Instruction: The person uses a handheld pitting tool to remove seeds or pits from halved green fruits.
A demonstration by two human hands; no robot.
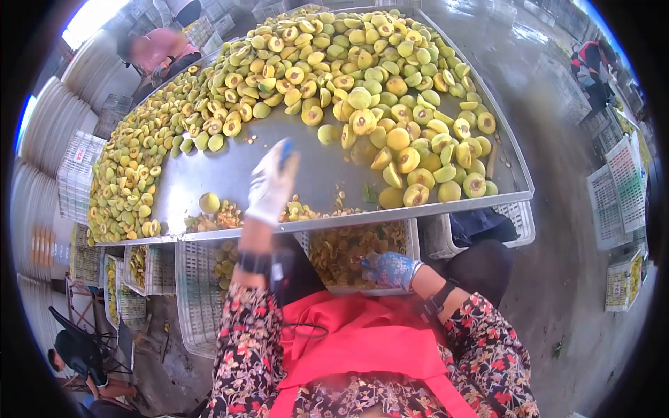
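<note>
A metal table (209, 167) carries a large heap of halved yellow-green fruits (362, 59). Above its bare middle is my left hand (273, 182) in a white glove with blue at the fingertips; motion blurs its fingers, and I cannot tell whether it holds anything. My right hand (391, 270), in a blue patterned glove, is closed in front of the table edge, over a crate (412, 244) of brownish fruit scraps. Something small shows at its fingertips, too unclear to name. Small scraps (216, 220) and one round fruit (209, 203) lie near the front edge.
A crate (195, 299) with fruit stands left of my legs, and another with dark cloth (481, 228) on the right. Stacked baskets (59, 118) line the left side. Co-workers are at the upper left (164, 50), upper right (594, 66) and lower left (83, 355).
</note>
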